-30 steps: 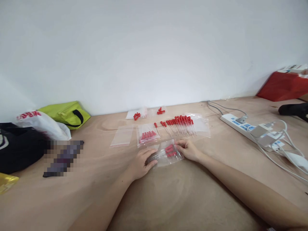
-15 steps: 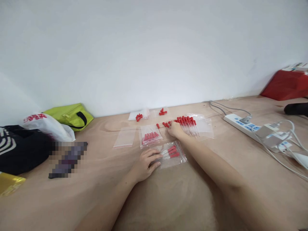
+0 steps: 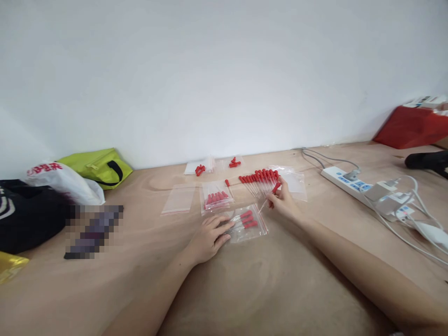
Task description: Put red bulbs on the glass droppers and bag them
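A clear zip bag (image 3: 241, 237) lies in front of me with a few red-bulbed droppers (image 3: 249, 218) in it. My left hand (image 3: 213, 233) rests on its left end, fingers stretched out over the plastic. Between the fingertips of my right hand (image 3: 285, 201) is a single dropper (image 3: 276, 187), tilted, its thin clear tip pointing down-left at the bag's right edge. Behind it a row of droppers (image 3: 259, 175) lies side by side on the table, and one loose dropper (image 3: 227, 183) lies left of the row.
A filled zip bag (image 3: 215, 186) and a flat zip bag (image 3: 178, 198) lie to the left. Small red bulbs (image 3: 199, 170) sit on bags near the wall. More bags (image 3: 297, 184) lie behind the row. At the right stands a power strip (image 3: 345, 182) with cables.
My right hand has moved right and toward me from the left end of the dropper row, and now a dropper shows in its fingers. My left hand stays on the bag.
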Motion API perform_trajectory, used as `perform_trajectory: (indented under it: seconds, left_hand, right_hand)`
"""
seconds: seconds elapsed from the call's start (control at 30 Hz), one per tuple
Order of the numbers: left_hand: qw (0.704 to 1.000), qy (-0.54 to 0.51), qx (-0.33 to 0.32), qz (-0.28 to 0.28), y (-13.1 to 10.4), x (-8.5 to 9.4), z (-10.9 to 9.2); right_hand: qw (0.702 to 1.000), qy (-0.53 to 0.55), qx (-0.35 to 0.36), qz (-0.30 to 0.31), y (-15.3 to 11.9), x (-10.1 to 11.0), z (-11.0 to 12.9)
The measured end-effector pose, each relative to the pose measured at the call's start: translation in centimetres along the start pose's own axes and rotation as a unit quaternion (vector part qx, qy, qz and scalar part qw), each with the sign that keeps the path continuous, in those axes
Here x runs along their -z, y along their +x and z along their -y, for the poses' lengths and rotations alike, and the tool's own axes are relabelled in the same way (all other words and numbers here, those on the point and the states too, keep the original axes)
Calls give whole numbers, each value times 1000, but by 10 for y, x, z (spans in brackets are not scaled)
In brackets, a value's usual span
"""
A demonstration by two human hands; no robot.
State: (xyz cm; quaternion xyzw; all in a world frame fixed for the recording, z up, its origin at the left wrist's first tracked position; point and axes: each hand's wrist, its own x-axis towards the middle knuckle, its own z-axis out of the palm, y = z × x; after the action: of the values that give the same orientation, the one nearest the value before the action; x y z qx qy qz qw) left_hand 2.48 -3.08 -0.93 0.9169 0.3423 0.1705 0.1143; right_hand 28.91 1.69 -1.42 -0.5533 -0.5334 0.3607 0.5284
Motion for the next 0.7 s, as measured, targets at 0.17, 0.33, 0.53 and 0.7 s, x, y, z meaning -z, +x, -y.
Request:
perform_trajectory:
  seconds: [0.17,0.33,0.53,0.7]
  left_hand:
    - [1000,4,5,5,0,1,-1]
    - [1000,2,3,2,0,2,-1]
    - [1000,3,2,4,0,1,0]
    - [1000,8,2,6,1,0,0]
  right_hand:
    - [993,113,-30,-31,-25,1,-8]
    - [991,101,3,-89,-23,4,-9]
    - [990,123,-4,-63,-28,0,-10]
    - [984,175,-26,-24,-35,-11,-12]
